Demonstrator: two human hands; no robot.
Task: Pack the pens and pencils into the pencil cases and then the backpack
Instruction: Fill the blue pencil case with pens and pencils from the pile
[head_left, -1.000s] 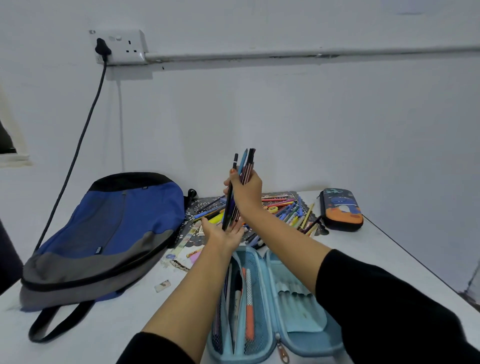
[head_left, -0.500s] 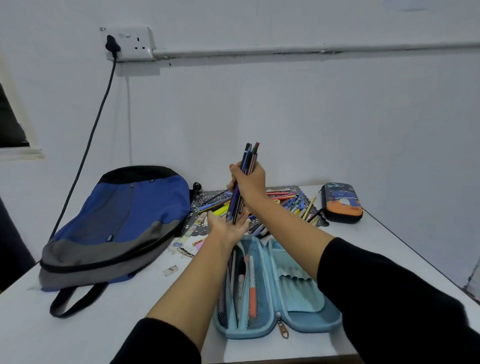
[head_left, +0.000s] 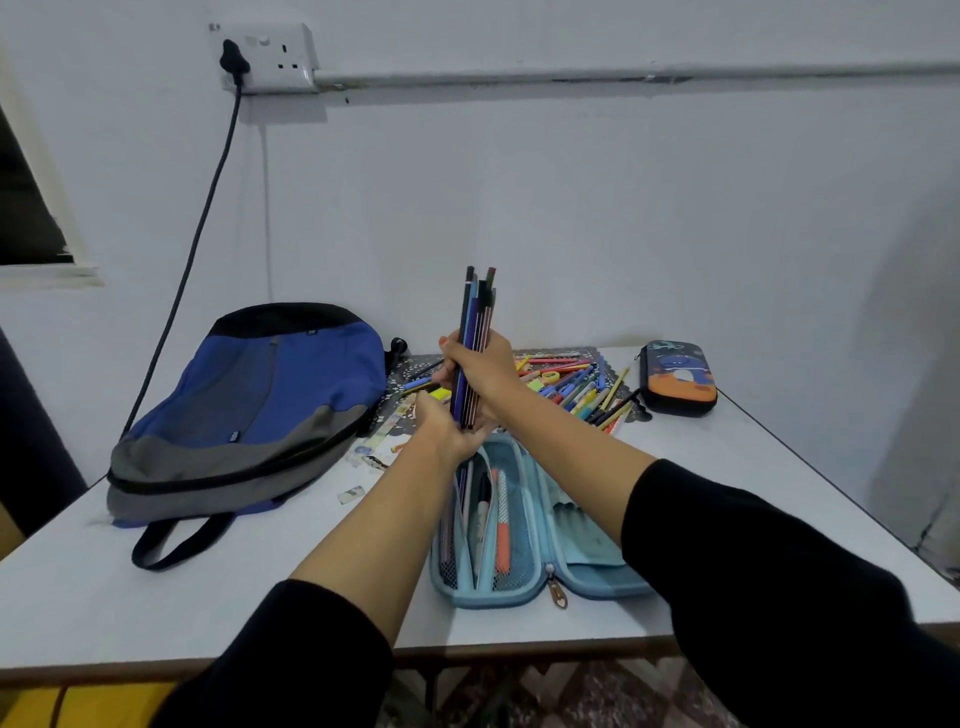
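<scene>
Over the last second the bundle of pens (head_left: 474, 332) has gone from a slanted, fanned-out sheaf to a nearly upright, tighter one, with its top ends closer to level. The right grip (head_left: 480, 366) stays wrapped round the middle of the bundle, holding it firmly, while the left grip (head_left: 449, 428) sits under the lower ends, palm up and fingers loosely cupped, bracing rather than clamping. This looks like squaring the pens so they will slide in together. The bundle is held in the air just above the far end of the open light-blue pencil case (head_left: 587, 561), which lies on the desk (head_left: 311, 587) with a few pens, 1 of them orange (head_left: 502, 540), already behind its mesh pocket. The task is probably still in its early part: a large scatter of loose pens and pencils (head_left: 576, 387) remains on a patterned mat beyond the hands. The second pencil case (head_left: 678, 379), dark with an orange panel, sits shut at the far right, and the blue and grey backpack (head_left: 249, 405) lies flat to the left. Small paper scraps (head_left: 363, 452) lie between the backpack and the case. The mesh pocket already holds pens, so the bundle may catch on its edge going in. A black cable (head_left: 197, 228) hangs from the wall socket (head_left: 270, 54), well clear of the work.
</scene>
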